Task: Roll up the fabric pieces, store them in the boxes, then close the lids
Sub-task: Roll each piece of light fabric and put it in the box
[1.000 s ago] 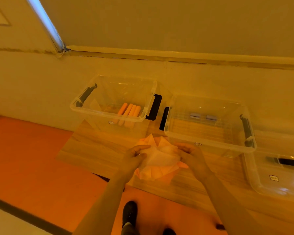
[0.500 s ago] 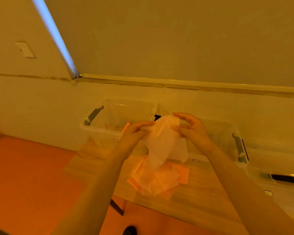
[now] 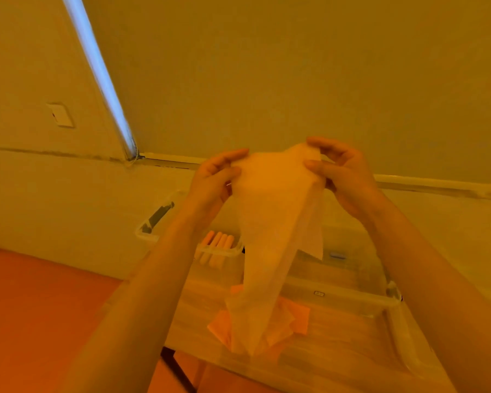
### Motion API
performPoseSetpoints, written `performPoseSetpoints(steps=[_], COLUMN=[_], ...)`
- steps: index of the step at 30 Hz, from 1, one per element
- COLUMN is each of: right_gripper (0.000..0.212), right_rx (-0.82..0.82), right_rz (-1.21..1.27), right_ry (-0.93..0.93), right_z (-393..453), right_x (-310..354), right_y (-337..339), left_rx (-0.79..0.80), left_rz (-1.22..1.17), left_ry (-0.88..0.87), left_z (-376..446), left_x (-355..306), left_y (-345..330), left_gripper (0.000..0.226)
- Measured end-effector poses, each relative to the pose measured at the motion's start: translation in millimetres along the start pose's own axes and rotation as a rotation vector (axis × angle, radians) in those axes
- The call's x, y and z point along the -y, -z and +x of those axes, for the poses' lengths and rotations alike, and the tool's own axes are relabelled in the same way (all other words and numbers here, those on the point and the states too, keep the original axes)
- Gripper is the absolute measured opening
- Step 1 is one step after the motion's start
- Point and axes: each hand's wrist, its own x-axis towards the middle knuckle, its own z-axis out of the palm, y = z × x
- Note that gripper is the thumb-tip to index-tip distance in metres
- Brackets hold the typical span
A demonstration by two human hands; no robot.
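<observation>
Both hands are raised in front of the wall, holding one pale fabric piece by its top edge: the left hand pinches the left corner between thumb and fingers, and the right hand has its thumb and curled fingers closed on the right corner. The sheet hangs down from them in a long loose drape, narrowing toward a tip that dangles just above the pile of orange fabric pieces on the wooden worktop. It looks thin and half see-through, very light, and entirely limp, so it will not hold any shape by itself and will likely crumple or slide unless kept taut. The sensible hold is what the hands have now, the two upper corners, spread apart to flatten it before laying it down to roll. Behind the arms, the left clear box already holds several rolled orange pieces, and the right clear box sits just beside it with its lid off
</observation>
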Motion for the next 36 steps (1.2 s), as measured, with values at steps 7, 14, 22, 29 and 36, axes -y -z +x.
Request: performPoseSetpoints(steps=[7,14,22,29,36], right_gripper=[0.036,0.033,0.023,0.021,0.026], right_rx=[0.011,0.01,0.015,-0.025,-0.038], right_rz=[-0.012,-0.057,-0.193,-0.213,-0.253], right_ry=[-0.056,-0.247,-0.473,-0.683,-0.812], right_z=[19.4,-15.1,-89.7,-151.1,-186.0], right_x=[-13.3,-100.3,-208.2,-281.6,-321.8], right_y=[1.5,-0.3,-1.3,5.1,19.6], left_rx=[0.009,-0.066,-0.082,-0.073,-0.08], left_rz=[0.087,0.122,0.217,0.263,0.323], left_ry=[0.018,0.235,0.535,0.751,0.922], left_z=[10.8,-18.0,-91.5,-141.7,-161.2], left_x=[12.8,93.3,193.0,267.0,300.4], left_y=[8.0,35.4,55.8,67.0,69.2], left_gripper=[0.039,0.028,0.027,0.031,0.028])
